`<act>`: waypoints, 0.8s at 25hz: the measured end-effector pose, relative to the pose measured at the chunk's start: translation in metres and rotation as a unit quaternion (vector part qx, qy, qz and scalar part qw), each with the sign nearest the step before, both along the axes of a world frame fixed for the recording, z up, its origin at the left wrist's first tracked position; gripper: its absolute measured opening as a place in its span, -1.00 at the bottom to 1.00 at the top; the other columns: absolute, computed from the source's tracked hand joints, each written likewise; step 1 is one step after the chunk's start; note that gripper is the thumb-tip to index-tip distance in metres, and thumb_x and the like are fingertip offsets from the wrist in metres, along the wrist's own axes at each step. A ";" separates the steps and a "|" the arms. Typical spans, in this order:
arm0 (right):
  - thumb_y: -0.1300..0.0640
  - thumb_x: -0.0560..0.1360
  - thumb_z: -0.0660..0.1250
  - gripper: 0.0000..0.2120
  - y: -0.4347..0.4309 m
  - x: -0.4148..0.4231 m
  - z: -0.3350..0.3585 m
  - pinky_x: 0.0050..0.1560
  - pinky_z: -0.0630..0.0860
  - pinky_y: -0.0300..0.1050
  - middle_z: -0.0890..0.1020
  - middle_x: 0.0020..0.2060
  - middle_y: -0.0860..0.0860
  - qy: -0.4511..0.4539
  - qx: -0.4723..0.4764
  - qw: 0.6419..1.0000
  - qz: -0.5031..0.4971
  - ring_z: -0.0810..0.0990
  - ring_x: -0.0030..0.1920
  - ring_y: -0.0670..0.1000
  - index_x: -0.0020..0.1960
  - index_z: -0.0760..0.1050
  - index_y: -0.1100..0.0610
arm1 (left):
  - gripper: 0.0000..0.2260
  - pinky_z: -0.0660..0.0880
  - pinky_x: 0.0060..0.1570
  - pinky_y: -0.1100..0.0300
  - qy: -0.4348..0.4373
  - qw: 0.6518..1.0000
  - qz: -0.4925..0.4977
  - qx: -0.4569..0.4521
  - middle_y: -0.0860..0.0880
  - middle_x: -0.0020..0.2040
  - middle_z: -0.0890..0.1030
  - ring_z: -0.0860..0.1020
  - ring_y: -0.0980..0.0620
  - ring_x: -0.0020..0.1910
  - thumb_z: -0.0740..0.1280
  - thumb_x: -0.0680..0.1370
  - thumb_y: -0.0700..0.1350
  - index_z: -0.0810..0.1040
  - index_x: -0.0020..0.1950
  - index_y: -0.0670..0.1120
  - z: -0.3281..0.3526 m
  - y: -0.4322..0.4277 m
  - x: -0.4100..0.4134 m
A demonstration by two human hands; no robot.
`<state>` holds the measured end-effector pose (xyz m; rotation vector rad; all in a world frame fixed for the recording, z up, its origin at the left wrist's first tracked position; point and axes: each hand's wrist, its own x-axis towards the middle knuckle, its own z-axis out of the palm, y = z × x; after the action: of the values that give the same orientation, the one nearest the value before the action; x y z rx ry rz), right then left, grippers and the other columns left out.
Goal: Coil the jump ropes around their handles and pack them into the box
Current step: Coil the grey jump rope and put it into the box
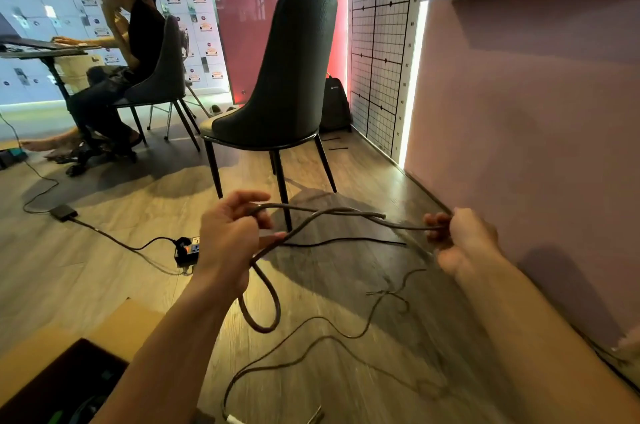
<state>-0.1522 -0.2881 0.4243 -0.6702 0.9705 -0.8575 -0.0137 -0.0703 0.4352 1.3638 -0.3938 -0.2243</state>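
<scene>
A dark jump rope (346, 212) stretches between my two hands above the wooden floor. My left hand (230, 236) grips one part of it, and a loop (263, 305) hangs down below that hand. My right hand (457, 236) pinches the rope further along, near the pink wall. More thin rope (311, 344) trails in loose curves across the floor toward me. An open cardboard box (114, 330) with a dark inside stands at the lower left. No handle is clearly visible.
A dark chair (287, 87) stands just beyond my hands. A power strip (188, 248) with a cable and adapter (63, 212) lies on the floor to the left. A person sits at a desk (41, 49) at far left. The pink wall (536, 146) runs along the right.
</scene>
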 end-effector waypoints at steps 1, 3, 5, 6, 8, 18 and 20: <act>0.31 0.62 0.02 -0.82 -0.002 -0.001 -0.001 -0.52 0.38 -0.25 0.48 -0.34 0.07 0.000 0.012 1.000 0.016 0.54 -0.49 -0.04 -0.05 0.38 0.20 | -0.58 0.59 -0.35 0.14 0.036 0.998 0.032 -0.034 -0.08 -0.28 0.47 0.51 -0.02 -0.29 0.06 0.46 -0.56 0.58 -0.02 -0.16 0.001 -0.001 0.002; 0.30 0.62 0.04 -0.84 -0.003 -0.001 -0.009 -0.59 0.35 -0.32 0.48 -0.34 0.06 0.017 0.008 0.998 0.061 0.47 -0.59 -0.09 -0.02 0.38 0.16 | -0.59 0.51 -0.43 0.23 0.104 0.983 0.112 -0.102 -0.04 -0.31 0.47 0.46 0.08 -0.35 0.06 0.50 -0.50 0.60 -0.07 -0.12 0.001 -0.003 0.004; 0.28 0.61 0.12 -0.90 0.002 -0.009 -0.009 -0.61 0.23 -0.35 0.44 -0.36 0.04 0.073 -0.058 0.988 0.126 0.35 -0.66 -0.13 -0.01 0.38 0.15 | -0.60 0.36 -0.51 0.32 0.154 0.955 0.177 -0.180 -0.01 -0.35 0.48 0.43 0.13 -0.42 0.06 0.52 -0.45 0.61 -0.13 -0.09 0.004 -0.007 0.004; 0.23 0.60 0.22 -0.89 0.003 -0.012 -0.006 -0.60 0.21 -0.33 0.44 -0.35 0.04 0.142 -0.101 0.972 0.160 0.33 -0.64 -0.13 0.13 0.38 0.17 | -0.61 0.30 -0.52 0.33 0.173 0.940 0.193 -0.221 0.00 -0.37 0.48 0.42 0.15 -0.44 0.06 0.53 -0.43 0.61 -0.16 -0.09 0.006 -0.008 0.004; 0.08 0.51 0.44 -0.25 0.003 -0.016 0.002 -0.54 0.34 -0.25 0.53 -0.17 0.09 0.345 -0.200 0.887 0.233 0.45 -0.45 -0.07 0.53 0.07 0.03 | -0.61 0.24 -0.52 0.33 0.196 0.919 0.190 -0.284 0.03 -0.43 0.47 0.41 0.16 -0.47 0.05 0.54 -0.41 0.58 -0.20 -0.08 0.009 -0.008 0.006; -0.10 0.58 0.33 -0.77 0.044 0.000 -0.004 -0.10 0.54 -0.01 0.61 -0.12 0.02 0.343 -0.524 0.662 0.412 0.56 -0.13 0.01 -0.11 0.52 0.04 | -0.71 0.20 -0.55 0.37 0.269 0.913 0.142 -0.272 0.04 -0.39 0.46 0.37 0.18 -0.48 0.07 0.60 -0.32 0.56 -0.03 -0.08 0.009 -0.004 0.007; -0.08 0.56 0.37 -0.86 0.039 -0.004 0.001 -0.19 0.55 -0.04 0.57 -0.23 -0.01 0.299 -0.545 0.674 0.400 0.53 -0.26 0.01 -0.04 0.52 -0.01 | -0.69 0.21 -0.56 0.37 0.271 0.920 0.145 -0.242 0.02 -0.32 0.47 0.37 0.18 -0.47 0.07 0.60 -0.34 0.57 0.02 -0.09 0.009 -0.003 0.011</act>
<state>-0.1563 -0.2487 0.4255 -2.3381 0.4789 -0.2995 -0.0031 -0.0731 0.4438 0.8061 0.2146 -0.2291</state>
